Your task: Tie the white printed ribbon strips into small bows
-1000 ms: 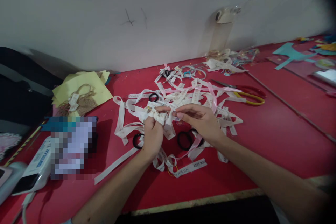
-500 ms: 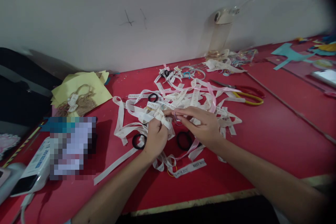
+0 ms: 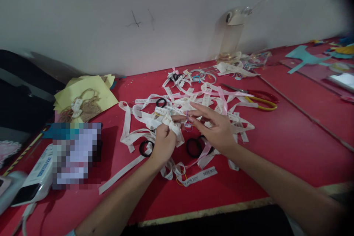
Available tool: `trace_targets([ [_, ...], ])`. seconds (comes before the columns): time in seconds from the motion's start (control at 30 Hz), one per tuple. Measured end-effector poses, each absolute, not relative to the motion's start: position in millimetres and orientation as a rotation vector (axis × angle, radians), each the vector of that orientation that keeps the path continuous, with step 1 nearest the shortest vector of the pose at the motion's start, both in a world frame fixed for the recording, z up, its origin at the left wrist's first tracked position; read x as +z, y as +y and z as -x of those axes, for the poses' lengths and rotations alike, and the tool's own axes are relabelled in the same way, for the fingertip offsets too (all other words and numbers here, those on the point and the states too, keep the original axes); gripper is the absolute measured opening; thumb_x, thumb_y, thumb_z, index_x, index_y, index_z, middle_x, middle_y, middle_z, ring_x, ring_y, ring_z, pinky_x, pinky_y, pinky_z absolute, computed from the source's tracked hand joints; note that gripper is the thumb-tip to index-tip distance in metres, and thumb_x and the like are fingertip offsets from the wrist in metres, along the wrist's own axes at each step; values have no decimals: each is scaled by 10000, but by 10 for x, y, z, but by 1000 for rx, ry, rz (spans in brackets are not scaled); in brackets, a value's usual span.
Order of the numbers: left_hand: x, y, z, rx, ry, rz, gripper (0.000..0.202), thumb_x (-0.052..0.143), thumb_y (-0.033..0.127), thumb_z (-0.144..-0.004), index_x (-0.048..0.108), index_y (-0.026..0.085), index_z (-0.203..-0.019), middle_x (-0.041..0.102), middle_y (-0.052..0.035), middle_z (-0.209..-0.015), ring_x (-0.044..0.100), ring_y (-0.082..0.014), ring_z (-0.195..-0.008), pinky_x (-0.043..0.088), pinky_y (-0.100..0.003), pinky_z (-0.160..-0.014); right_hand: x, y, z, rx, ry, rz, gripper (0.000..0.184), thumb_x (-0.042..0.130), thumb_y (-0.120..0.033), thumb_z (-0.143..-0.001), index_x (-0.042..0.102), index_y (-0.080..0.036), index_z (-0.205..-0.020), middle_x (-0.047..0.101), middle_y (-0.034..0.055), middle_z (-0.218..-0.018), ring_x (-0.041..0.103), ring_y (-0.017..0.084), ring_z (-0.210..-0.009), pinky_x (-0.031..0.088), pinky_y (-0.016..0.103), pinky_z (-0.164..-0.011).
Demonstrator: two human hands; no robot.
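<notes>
While left fingers (image 3: 163, 130) pinch a bow (image 3: 169, 121), right fingers (image 3: 202, 110) parted, ribbon (image 3: 200, 177) reading "FOR YOU"

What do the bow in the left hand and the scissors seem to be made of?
White bow: probably fabric ribbon, fairly matte, given its folds. Scissors: blades likely metal, given their dull grey; handles perhaps smooth plastic, given their solid red and yellow.
</notes>
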State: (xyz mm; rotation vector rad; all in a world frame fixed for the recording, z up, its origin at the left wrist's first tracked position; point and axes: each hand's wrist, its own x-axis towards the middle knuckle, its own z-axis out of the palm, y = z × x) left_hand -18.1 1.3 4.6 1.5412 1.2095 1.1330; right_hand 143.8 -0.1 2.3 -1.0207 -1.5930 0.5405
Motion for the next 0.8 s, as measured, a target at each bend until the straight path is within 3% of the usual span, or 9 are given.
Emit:
trace_targets([
  [0.2, -49, 35, 155, 1160, 969, -1211, 195, 495, 229, -814, 678, 166, -845, 548, 20, -640, 319, -74, -491, 269, -209, -471, 38, 16, -1463, 695, -1608, 1011, 413, 628, -228, -844, 568, -315, -1242, 707, 0, -1055, 669, 164, -942, 564, 251, -680],
  [0.4, -22, 32, 90, 1167, 884, -955, 113, 573, 247, -757, 645, 163, -775, 482, 49, -568, 283, -48, -436, 223, -199, -439, 45, 24, -1457, 661, -1560, 1038, 198, 677, -271, -805, 677, -251, -1002, 708, 12, -923, 666, 151, -830, 544, 237, -641],
  [0.57, 21, 21, 88, 1135, 874, -874, 133, 586, 272, -760, 628, 152, -797, 467, 48, -560, 273, -39, -421, 193, -189, -414, 82, 30, -1459, 563, -1597, 1016, 58, 645, -258, -832, 678, -225, -866, 676, 18, -830, 628, 147, -754, 484, 250, -573],
  [0.8, 53, 55, 120, 1114, 788, -746, 166, 589, 239, -764, 619, 162, -908, 421, 60, -599, 252, -25, -427, 184, -169, -406, 63, 42, -1454, 519, -1673, 892, 67, 615, -235, -845, 668, -239, -886, 658, 36, -863, 619, 173, -823, 514, 327, -734],
])
